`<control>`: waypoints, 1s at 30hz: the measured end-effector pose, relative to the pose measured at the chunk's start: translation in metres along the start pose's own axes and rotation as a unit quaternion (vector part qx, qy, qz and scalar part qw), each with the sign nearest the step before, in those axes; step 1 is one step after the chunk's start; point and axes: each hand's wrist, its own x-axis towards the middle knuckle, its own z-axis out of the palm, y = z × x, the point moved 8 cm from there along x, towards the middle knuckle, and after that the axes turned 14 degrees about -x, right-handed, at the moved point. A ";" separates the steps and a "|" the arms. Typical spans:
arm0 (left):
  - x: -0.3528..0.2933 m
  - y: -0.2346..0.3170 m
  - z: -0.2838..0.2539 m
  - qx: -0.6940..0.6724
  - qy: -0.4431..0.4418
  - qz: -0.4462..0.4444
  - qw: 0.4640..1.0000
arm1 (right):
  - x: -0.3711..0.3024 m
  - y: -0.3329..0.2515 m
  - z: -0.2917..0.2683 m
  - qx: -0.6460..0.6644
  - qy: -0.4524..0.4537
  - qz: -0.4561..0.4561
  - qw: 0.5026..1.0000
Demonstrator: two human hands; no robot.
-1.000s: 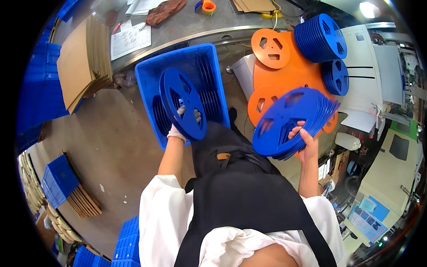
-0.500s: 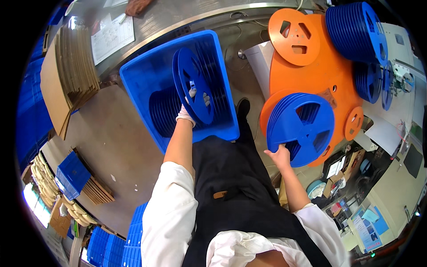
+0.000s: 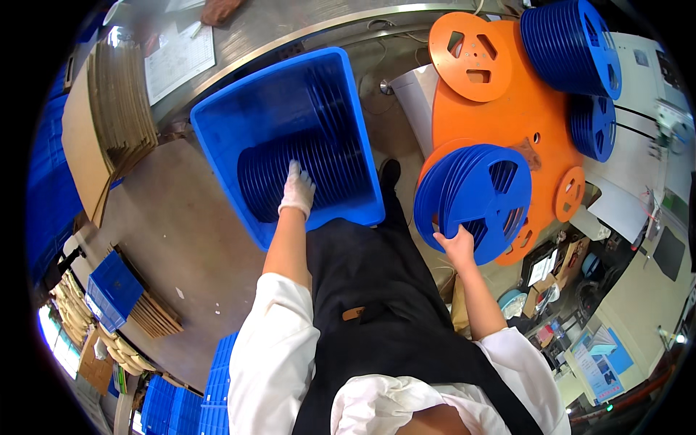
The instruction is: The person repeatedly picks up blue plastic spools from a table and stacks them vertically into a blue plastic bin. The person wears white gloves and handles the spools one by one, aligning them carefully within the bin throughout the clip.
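Note:
My gloved left hand (image 3: 297, 190) lies over a row of blue plastic reels (image 3: 337, 167) inside a deep blue bin (image 3: 239, 119). Its fingers are stretched out, and I see nothing held in them. Over on the right, my bare right hand (image 3: 458, 248) grips the near edge of a blue reel (image 3: 482, 185) in a stack with several others. That stack leans, its reels fanned apart at the left, above an orange round plate. The fingers behind the reel's edge are hidden; the thumb shows.
A large orange turntable (image 3: 536, 109) carries a slotted orange disc (image 3: 467, 69) and more blue reel stacks (image 3: 554, 47). Behind the bin runs a metal-edged bench (image 3: 290, 29). Cardboard sheets (image 3: 90, 138) stand at the left. My shoe (image 3: 389, 174) is beside the bin.
The reel held by my left hand now rests among the row in the bin, and that hand has let go. The stack at my right hand has tilted and its reels have spread apart.

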 end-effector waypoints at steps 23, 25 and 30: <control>-0.277 -0.002 0.007 0.940 -0.224 0.082 0.243 | -0.239 -0.137 -0.226 0.780 -0.203 -0.354 0.475; -0.297 -0.021 -0.004 0.935 -0.261 0.071 0.230 | -0.257 -0.150 -0.223 0.783 -0.232 -0.377 0.437; -0.353 -0.065 -0.041 0.879 -0.432 0.182 0.088 | -0.269 -0.186 -0.218 0.764 -0.287 -0.381 0.434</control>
